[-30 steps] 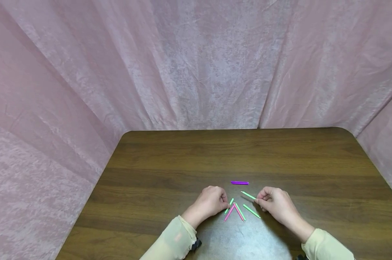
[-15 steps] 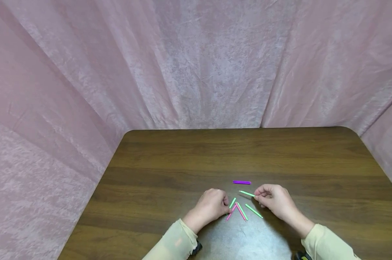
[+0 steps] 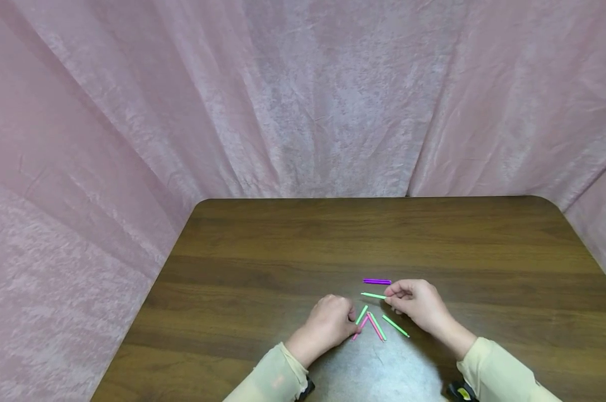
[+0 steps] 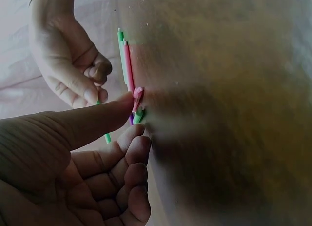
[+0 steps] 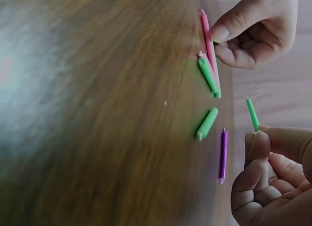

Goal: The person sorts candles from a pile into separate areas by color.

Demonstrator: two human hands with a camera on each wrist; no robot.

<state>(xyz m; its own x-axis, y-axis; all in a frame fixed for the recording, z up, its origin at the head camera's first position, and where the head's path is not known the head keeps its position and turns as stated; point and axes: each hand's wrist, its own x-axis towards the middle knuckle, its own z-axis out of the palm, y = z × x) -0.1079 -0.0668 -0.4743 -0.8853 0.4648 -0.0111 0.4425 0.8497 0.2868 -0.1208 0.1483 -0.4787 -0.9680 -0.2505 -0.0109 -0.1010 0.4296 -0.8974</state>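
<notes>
My right hand (image 3: 417, 304) pinches one end of a thin green candle (image 5: 252, 113) between thumb and fingertips, holding it above the table near a pair of purple candles (image 3: 376, 281). With its thumb and forefinger, my left hand (image 3: 330, 321) grips a pink candle (image 5: 207, 33) and a green candle (image 3: 361, 314) lying close beside it; their lower parts are partly hidden by the thumb. To the right, another pink candle (image 3: 375, 327) and green candle (image 3: 378, 326) lie together, slanting away. In the left wrist view, the thumb tip meets the pink candle's end (image 4: 138, 93).
A lone green candle (image 3: 395, 326) lies at a slant below my right hand. The brown wooden table (image 3: 263, 245) has rounded far corners. Behind it hangs a pink curtain (image 3: 323, 100). Light reflects off the table's near part.
My right hand has moved left and slightly away with its green candle, now close below the purple pair. My left hand has slid slightly nearer along the left pink and green candles.
</notes>
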